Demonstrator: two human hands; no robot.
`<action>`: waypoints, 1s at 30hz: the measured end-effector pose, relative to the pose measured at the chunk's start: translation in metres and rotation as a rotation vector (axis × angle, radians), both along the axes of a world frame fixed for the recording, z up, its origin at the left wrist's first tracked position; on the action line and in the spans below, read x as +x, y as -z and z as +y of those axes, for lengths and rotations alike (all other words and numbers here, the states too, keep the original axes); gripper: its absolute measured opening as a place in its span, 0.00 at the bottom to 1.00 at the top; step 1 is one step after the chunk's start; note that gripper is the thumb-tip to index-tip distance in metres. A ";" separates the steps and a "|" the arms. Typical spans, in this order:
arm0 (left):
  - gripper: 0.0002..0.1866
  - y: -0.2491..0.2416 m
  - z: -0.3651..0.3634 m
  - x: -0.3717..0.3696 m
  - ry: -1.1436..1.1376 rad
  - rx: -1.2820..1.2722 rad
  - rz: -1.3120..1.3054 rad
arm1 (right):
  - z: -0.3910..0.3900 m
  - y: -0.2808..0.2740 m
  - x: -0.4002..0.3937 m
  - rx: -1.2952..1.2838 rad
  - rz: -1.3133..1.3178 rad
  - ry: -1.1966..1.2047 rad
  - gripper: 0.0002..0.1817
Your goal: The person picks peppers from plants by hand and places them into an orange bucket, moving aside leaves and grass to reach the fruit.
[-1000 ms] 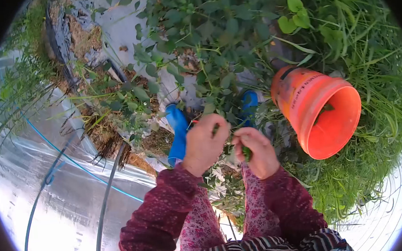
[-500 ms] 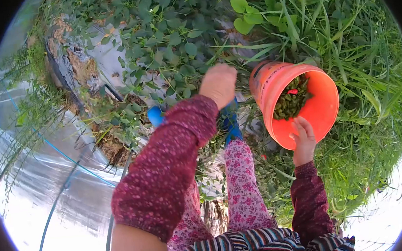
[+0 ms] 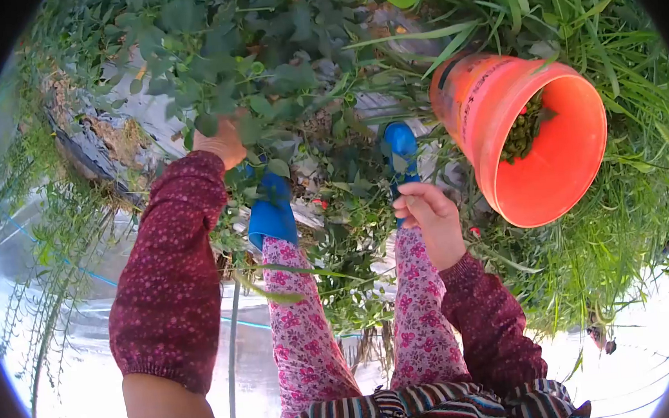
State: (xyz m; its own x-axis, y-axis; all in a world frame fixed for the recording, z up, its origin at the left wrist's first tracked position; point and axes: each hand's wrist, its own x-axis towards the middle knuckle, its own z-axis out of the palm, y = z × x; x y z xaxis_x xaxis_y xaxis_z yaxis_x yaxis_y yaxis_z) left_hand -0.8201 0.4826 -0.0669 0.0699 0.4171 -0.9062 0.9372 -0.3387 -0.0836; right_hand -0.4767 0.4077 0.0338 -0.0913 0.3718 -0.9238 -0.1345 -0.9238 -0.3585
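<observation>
My left hand [image 3: 223,143] reaches in among the leaves of the green plants [image 3: 260,65], its fingers mostly hidden by foliage. Above my right shin, my right hand [image 3: 431,221] hangs with fingers curled and thumb near the fingertips; whether anything small is between them is too unclear to tell. To its right an orange bucket [image 3: 555,168] leans with its mouth towards me. Green pods or leaves [image 3: 525,129] and a bit of red lie deep inside it.
Blue shoes [image 3: 272,210] stand among the plants. Tall grass [image 3: 631,178] grows around the bucket at the right. Plastic sheeting [image 3: 157,254] and a thin blue line lie at the left. A long grass blade crosses my left leg.
My left hand has moved left into the foliage. My right hand has come away from the bucket's rim towards the left. The view has shifted, and the bucket appears farther right.
</observation>
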 end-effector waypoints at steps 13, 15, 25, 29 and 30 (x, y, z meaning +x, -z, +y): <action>0.18 -0.047 0.036 -0.071 0.073 0.042 -0.196 | 0.035 0.041 -0.060 0.008 0.074 -0.127 0.08; 0.18 -0.048 0.040 -0.098 -0.009 0.129 -0.244 | 0.046 0.047 -0.072 0.097 0.064 -0.135 0.08; 0.16 -0.053 0.053 -0.126 -0.382 -0.058 -0.354 | 0.104 0.144 -0.146 0.263 -0.391 -1.381 0.25; 0.20 -0.049 0.051 -0.137 -0.634 -0.139 -0.628 | 0.071 0.174 -0.156 -0.004 0.008 -1.046 0.30; 0.20 -0.052 0.050 -0.133 -0.729 -0.189 -0.647 | 0.065 0.169 -0.159 -0.144 0.129 -0.899 0.29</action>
State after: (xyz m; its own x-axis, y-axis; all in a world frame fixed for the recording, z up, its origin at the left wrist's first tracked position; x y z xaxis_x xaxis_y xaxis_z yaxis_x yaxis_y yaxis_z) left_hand -0.9529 0.5331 -0.0152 0.3579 0.4077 -0.8400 0.7676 0.3838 0.5133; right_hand -0.6355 0.4726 -0.1350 -0.3958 -0.0068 -0.9183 0.6251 -0.7346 -0.2639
